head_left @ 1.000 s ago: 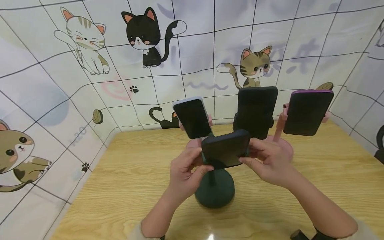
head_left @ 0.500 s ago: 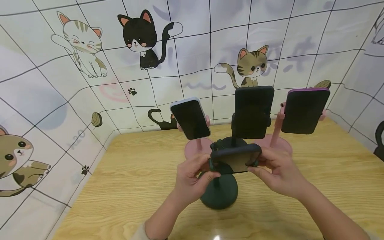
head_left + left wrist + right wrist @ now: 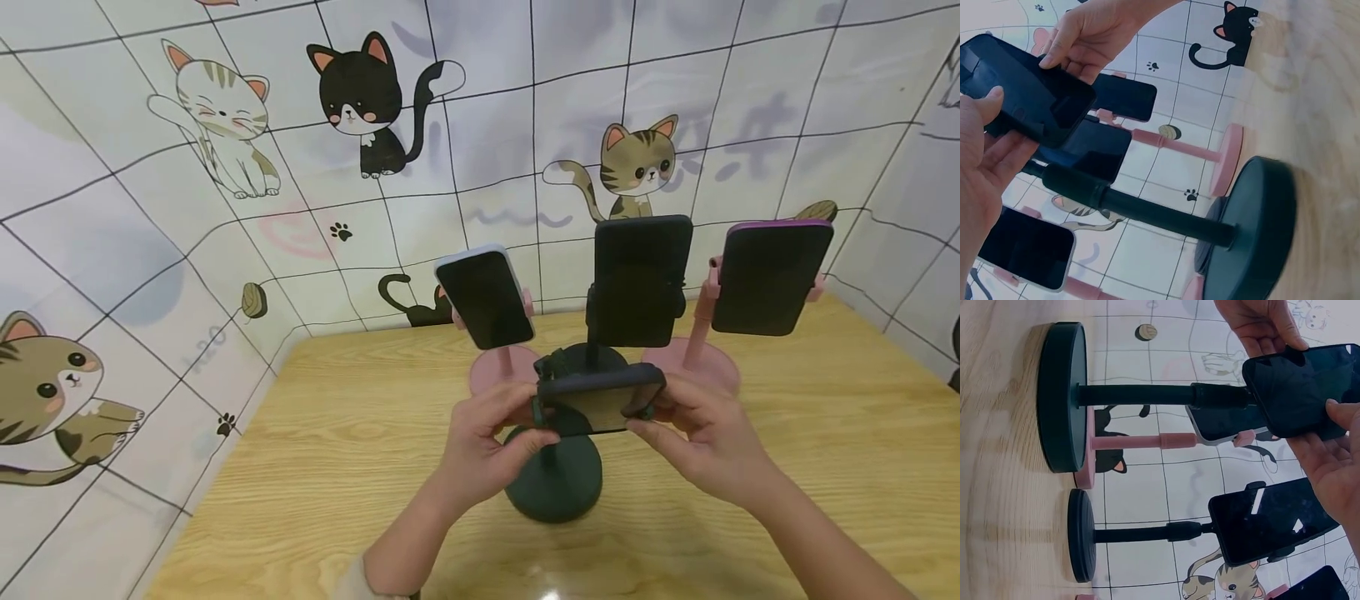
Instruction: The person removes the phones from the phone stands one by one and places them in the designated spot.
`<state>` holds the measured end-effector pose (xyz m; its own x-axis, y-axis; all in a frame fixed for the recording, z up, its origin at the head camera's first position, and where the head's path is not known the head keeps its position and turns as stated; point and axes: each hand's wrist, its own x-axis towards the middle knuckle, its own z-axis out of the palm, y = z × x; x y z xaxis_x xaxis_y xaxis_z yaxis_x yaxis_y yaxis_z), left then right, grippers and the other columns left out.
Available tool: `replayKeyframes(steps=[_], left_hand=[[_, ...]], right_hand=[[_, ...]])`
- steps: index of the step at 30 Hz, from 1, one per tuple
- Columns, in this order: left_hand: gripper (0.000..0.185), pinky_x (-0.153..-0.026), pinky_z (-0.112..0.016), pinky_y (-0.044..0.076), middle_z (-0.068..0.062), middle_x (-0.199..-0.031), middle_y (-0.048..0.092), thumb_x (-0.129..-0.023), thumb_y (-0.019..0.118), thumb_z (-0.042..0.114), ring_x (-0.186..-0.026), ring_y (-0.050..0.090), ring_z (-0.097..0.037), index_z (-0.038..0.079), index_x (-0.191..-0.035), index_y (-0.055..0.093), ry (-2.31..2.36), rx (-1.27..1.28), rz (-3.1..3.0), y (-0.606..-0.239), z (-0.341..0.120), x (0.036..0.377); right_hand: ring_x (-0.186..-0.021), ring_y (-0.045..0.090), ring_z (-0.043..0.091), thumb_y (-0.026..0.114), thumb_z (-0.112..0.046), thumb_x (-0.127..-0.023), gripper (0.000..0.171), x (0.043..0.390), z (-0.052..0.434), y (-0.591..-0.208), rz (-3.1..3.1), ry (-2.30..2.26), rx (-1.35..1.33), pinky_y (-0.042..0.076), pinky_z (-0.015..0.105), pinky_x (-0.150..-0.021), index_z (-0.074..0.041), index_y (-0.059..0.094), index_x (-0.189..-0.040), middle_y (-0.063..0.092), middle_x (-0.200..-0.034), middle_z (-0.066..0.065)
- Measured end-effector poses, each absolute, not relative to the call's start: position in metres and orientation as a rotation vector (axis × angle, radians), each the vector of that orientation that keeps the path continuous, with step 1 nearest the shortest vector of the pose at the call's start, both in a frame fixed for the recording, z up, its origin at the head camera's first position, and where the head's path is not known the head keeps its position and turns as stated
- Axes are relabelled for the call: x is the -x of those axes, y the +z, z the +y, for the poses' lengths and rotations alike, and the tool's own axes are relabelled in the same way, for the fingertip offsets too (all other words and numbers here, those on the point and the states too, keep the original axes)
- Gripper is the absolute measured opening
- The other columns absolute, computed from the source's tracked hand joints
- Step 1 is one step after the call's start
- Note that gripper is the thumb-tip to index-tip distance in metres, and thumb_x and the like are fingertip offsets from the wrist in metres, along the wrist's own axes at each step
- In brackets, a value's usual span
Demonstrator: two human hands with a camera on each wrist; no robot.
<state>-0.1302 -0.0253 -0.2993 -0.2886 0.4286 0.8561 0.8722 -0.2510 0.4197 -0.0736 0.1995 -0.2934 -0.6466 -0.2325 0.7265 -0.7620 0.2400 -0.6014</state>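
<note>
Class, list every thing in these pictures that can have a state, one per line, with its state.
Nearest phone: screen dark, tilted nearly flat on the green stand, held at both ends.
Left hand: gripping it.
Right hand: gripping it.
Three rear phones: screens dark, mounted upright.

Behind the dark phone point(image 3: 600, 398) you hold on the green stand point(image 3: 553, 482), three more stands block the back of the counter point(image 3: 337, 450): a pink stand point(image 3: 501, 371), a black stand point(image 3: 592, 357) and another pink stand point(image 3: 693, 362), close together. You have open counter toward the left edge, the right edge and the near edge.
</note>
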Motion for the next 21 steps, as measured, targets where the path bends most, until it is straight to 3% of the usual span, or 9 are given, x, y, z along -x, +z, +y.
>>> replayKeyframes(steps=[4, 6, 10, 13, 16, 18, 21], left_hand=[[0.035, -0.066, -0.028, 0.053, -0.018, -0.094, 0.061, -0.075, 0.071, 0.006, -0.076, 0.064, -0.019, -0.005, -0.106, 0.059, -1.546, 1.550, -1.667, -0.294, -0.029, 0.133], [0.040, -0.068, -0.028, 0.052, -0.018, -0.101, 0.057, -0.073, 0.074, 0.011, -0.081, 0.061, -0.019, -0.003, -0.108, 0.058, -1.520, 1.499, -1.711, -0.293, -0.031, 0.134], [0.059, -0.085, -0.033, 0.045, -0.018, -0.119, 0.040, -0.075, 0.070, 0.035, -0.105, 0.045, -0.025, 0.007, -0.123, 0.051, -1.454, 1.430, -1.813, -0.290, -0.035, 0.140], [0.067, -0.093, -0.040, 0.037, -0.017, -0.127, 0.036, -0.077, 0.066, 0.043, -0.117, 0.035, -0.028, 0.012, -0.131, 0.043, -1.415, 1.528, -1.827, -0.285, -0.037, 0.148], [0.067, -0.098, -0.043, 0.032, -0.018, -0.132, 0.036, -0.080, 0.063, 0.042, -0.123, 0.032, -0.029, 0.010, -0.134, 0.040, -1.375, 1.722, -1.805, -0.275, -0.035, 0.157], [0.065, -0.101, -0.044, 0.029, -0.017, -0.134, 0.036, -0.081, 0.061, 0.043, -0.126, 0.030, -0.029, 0.006, -0.131, 0.042, -1.355, 1.838, -1.811, -0.269, -0.034, 0.162], [0.065, -0.101, -0.042, 0.028, -0.017, -0.133, 0.038, -0.081, 0.057, 0.049, -0.126, 0.030, -0.027, 0.001, -0.125, 0.047, -1.330, 1.949, -1.853, -0.263, -0.030, 0.166]], right_hand=[[-0.094, 0.059, 0.003, 0.070, 0.014, -0.067, 0.045, 0.068, 0.194, -0.289, -2.027, 1.287, -0.799, 0.044, 0.015, -0.081, 0.004, 0.057, -0.108, 0.061, -0.103, -0.009], [-0.105, 0.055, 0.003, 0.072, 0.001, -0.073, 0.049, 0.065, 0.190, -0.285, -1.997, 1.233, -0.755, 0.039, 0.015, -0.088, 0.005, 0.051, -0.117, 0.059, -0.113, -0.008], [-0.119, 0.045, 0.020, 0.072, -0.023, -0.077, 0.069, 0.061, 0.179, -0.279, -1.872, 1.213, -0.733, 0.034, 0.022, -0.097, 0.010, 0.038, -0.127, 0.046, -0.130, 0.010], [-0.120, 0.038, 0.037, 0.080, -0.024, -0.067, 0.079, 0.067, 0.170, -0.287, -1.740, 1.147, -0.786, 0.032, 0.034, -0.102, 0.012, 0.040, -0.125, 0.039, -0.131, 0.026], [-0.120, 0.034, 0.044, 0.083, -0.022, -0.061, 0.077, 0.070, 0.154, -0.292, -1.666, 1.018, -0.770, 0.030, 0.045, -0.101, 0.008, 0.047, -0.121, 0.035, -0.131, 0.030], [-0.120, 0.034, 0.046, 0.079, -0.027, -0.067, 0.068, 0.069, 0.139, -0.288, -1.641, 0.900, -0.725, 0.027, 0.049, -0.102, 0.005, 0.051, -0.119, 0.033, -0.131, 0.032], [-0.120, 0.033, 0.046, 0.067, -0.035, -0.079, 0.054, 0.062, 0.116, -0.271, -1.631, 0.767, -0.620, 0.032, 0.045, -0.100, 0.002, 0.053, -0.116, 0.027, -0.135, 0.030]])
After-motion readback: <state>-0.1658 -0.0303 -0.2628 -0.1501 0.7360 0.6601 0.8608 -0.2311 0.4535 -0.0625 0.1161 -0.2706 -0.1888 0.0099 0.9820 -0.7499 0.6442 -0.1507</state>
